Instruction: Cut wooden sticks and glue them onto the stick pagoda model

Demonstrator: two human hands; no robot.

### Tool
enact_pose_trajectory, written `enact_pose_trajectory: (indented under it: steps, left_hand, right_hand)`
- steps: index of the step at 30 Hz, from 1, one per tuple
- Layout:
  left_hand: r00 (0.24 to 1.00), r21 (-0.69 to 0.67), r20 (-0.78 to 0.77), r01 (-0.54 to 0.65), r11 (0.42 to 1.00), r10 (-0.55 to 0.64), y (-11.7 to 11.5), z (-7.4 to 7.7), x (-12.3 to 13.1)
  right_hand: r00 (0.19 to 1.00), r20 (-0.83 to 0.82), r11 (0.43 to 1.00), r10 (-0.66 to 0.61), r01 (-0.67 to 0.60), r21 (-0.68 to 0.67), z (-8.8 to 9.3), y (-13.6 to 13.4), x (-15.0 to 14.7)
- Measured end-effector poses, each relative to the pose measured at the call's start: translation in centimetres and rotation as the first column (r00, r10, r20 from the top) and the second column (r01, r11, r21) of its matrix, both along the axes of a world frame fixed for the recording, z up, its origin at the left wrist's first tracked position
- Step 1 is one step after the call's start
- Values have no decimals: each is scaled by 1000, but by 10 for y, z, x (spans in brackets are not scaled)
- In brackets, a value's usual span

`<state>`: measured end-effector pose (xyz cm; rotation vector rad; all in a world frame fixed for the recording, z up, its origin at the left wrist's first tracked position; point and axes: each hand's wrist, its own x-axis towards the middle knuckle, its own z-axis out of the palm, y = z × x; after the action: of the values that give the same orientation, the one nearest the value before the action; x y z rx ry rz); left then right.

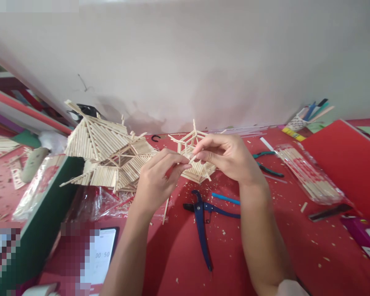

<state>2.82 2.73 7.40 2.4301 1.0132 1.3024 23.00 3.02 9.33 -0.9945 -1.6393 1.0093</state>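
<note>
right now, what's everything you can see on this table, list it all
table: one, red, under everything
big stick model: one, pale wood, back left
small stick frame: one, pale wood, centre, between both hands
cutters: one, dark blue handles, front of centre
pliers: one, green handles, right of the hands
bag of sticks: one, clear, right
phone: one, lit screen, front left
left hand: one, fingers pinched at the small stick frame
right hand: one, fingers pinched at the small stick frame
</note>
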Motion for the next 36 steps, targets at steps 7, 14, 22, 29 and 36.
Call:
enact_pose_trajectory:
  steps: [7,14,22,29,36]
  left_hand:
    - [998,-47,-26,62,997,-64,-2,4,-3]
    - [983,-163,-145,91,982,-115,-7,11,-2]
    - [939,-269,-315,48,962,-135,-17,25,-2]
    - [794,-389,-527,89,917,-301,-31,13,-1]
    - [863,-307,-499,-85,948,-84,-60,-34,27]
  right_hand:
    - [998,40,998,56,-56,-3,1,-1,4]
    - [995,97,1000,1,-3,21,7,-7,10]
    - [954,289,997,-73,68,30,10,-12,34]
    - [894,440,997,-81,64,53,12,-21,61]
    - [865,502,1000,-23,16,18,17,-29,74]
